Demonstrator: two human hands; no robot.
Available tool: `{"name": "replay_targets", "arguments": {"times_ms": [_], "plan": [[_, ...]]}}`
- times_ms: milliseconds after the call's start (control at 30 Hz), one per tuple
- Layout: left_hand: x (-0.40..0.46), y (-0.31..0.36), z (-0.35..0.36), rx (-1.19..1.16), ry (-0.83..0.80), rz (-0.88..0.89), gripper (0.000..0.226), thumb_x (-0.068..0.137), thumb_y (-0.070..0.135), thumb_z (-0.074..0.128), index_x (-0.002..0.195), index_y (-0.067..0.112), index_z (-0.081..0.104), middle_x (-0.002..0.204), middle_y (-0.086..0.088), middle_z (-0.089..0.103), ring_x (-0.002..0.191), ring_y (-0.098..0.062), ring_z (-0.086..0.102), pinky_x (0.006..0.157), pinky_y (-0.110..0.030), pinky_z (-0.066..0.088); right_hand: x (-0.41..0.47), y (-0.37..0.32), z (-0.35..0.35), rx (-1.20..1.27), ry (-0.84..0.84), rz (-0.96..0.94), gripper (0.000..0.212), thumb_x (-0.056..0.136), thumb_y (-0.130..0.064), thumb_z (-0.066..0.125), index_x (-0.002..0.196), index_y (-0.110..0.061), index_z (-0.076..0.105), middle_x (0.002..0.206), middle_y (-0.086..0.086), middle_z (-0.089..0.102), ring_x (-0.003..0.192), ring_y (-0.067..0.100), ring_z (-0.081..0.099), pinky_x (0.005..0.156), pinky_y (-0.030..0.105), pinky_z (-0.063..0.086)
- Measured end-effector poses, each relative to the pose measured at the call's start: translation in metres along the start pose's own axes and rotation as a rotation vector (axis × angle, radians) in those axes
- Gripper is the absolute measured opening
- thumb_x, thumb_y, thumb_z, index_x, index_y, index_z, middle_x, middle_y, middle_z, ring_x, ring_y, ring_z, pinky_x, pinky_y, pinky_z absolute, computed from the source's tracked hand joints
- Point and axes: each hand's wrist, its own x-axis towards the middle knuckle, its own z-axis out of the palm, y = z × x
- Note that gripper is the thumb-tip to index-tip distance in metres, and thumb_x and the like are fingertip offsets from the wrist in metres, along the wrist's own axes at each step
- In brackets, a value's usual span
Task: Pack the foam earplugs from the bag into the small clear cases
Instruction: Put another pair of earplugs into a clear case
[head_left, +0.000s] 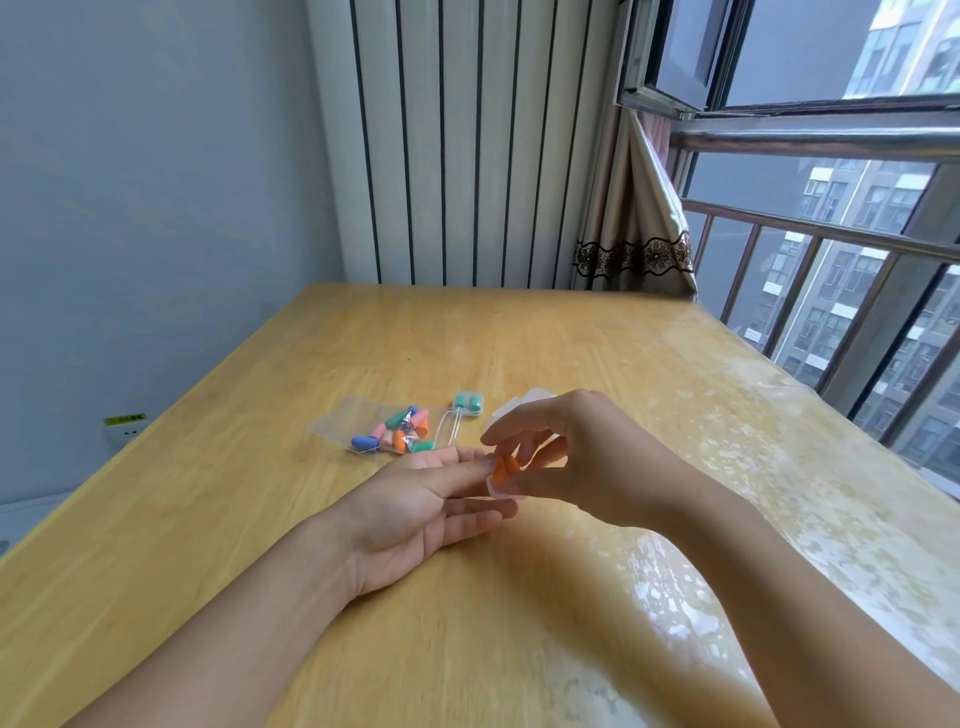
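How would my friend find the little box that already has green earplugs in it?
Look at the wooden table and find the clear bag of colourful earplugs lying near its middle. Just right of the bag's far end sits a small clear case. It is the only one holding two green earplugs, and no hand touches it.
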Motion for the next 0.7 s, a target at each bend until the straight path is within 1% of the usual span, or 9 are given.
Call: {"name": "replay_targets", "arguments": {"times_ms": [100,233,367,467,533,600,667,700], "plan": [[0.001,-0.0007,0.0005,0.01,0.009,-0.001,0.035,0.093,0.022,0.064,0.123,0.003,0.065,0.11,-0.018,0.076,0.085,-0.02,0.074,0.066,-0.023,0.06,-0.0013,0.0003,-0.0025,0.029,-0.015,0.016,0.035,0.081,-0.021,0.085,0.115,-0.021,0.077,0.088,-0.012,0.073,0.086,0.007,0.069,0.083,0.029,0.06],[0.0021,-0.002,0.0002,0.045,0.029,0.017,0.036,0.093,0.024,0.066,0.123,0.004,0.065,0.109,-0.015,0.076,0.086,-0.02,0.073,0.066,-0.024,0.058,-0.0006,0.0025,-0.0024,0.065,-0.034,0.029,0.03,0.082,-0.014,0.084,0.11,-0.021,0.078,0.086,-0.012,0.073,0.085,0.01,0.068,0.082,0.032,0.06],[0.0016,-0.002,0.0007,0.043,0.038,0.023,0.038,0.09,0.022,0.068,0.123,0.004,0.065,0.109,-0.016,0.075,0.086,-0.021,0.074,0.066,-0.024,0.058,-0.0009,0.0058,-0.0025,0.071,-0.042,0.03,0.029,0.081,-0.011,0.084,0.109,-0.02,0.079,0.088,-0.009,0.075,0.085,0.012,0.069,0.082,0.033,0.06],[0.0003,-0.001,0.0015,0.038,0.035,0.023,0.035,0.086,0.021,0.071,0.118,0.007,0.067,0.108,-0.016,0.075,0.087,-0.021,0.074,0.067,-0.025,0.058,-0.0002,0.006,-0.003,0.078,-0.036,0.03,0.027,0.082,-0.012,0.084,0.107,-0.021,0.079,0.088,-0.009,0.075,0.085,0.012,0.07,0.081,0.033,0.06],[-0.0004,-0.0006,0.0021,0.042,0.034,0.02,0.027,0.087,0.019,0.071,0.112,0.01,0.069,0.106,-0.015,0.075,0.091,-0.024,0.074,0.068,-0.026,0.059,-0.0002,0.0059,-0.0025,0.082,-0.028,0.019,0.026,0.082,-0.013,0.084,0.105,-0.022,0.08,0.089,-0.009,0.075,0.085,0.012,0.068,0.08,0.033,0.06],[-0.0014,0.0,0.0028,0.028,0.026,0.02,0.024,0.089,0.016,0.071,0.112,0.01,0.07,0.105,-0.014,0.075,0.096,-0.028,0.075,0.069,-0.027,0.06,-0.0001,0.0057,-0.0026,0.064,-0.029,0.006,0.026,0.081,-0.015,0.085,0.105,-0.024,0.08,0.088,-0.012,0.074,0.083,0.011,0.065,0.076,0.028,0.059],[-0.0022,0.0012,0.0033,0.006,0.013,0.02,0.031,0.088,0.013,0.071,0.118,0.007,0.069,0.108,-0.014,0.075,0.101,-0.032,0.074,0.071,-0.027,0.062,0.0002,0.0051,-0.0019,0.045,-0.029,-0.009,0.028,0.079,-0.016,0.087,0.105,-0.025,0.08,0.086,-0.015,0.073,0.081,0.009,0.063,0.071,0.021,0.055],[-0.0023,0.0018,0.0032,-0.002,0.008,0.022,0.034,0.087,0.013,0.072,0.12,0.006,0.068,0.109,-0.015,0.075,0.102,-0.032,0.074,0.072,-0.027,0.063,0.0005,0.0052,-0.0016,0.04,-0.021,-0.011,0.03,0.077,-0.017,0.088,0.105,-0.025,0.08,0.087,-0.015,0.073,0.081,0.009,0.062,0.07,0.02,0.053]]}}
